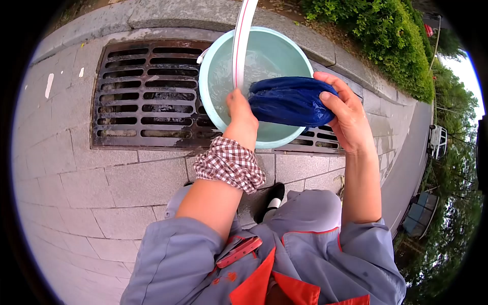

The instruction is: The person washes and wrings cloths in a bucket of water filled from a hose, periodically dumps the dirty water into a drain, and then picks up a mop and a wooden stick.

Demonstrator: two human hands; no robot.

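My left hand [240,109] is closed around the lower end of a white hose [244,35] with a red stripe, over the basin. A wet, dark blue cloth [292,101] bulges between my two hands, its near end against my left fingers. My right hand [348,109] grips the other end, thumb on top. Below them is a light green basin [205,84] with water in it. Whether my left fingers also hold the cloth is hidden.
The basin stands on a metal drain grate [145,94] set in stone paving [137,183]. Behind it runs a stone curb [173,15] with a green hedge [373,35] beyond. To the right lies a road with a white vehicle [437,141]. My shoe [274,195] is near the basin.
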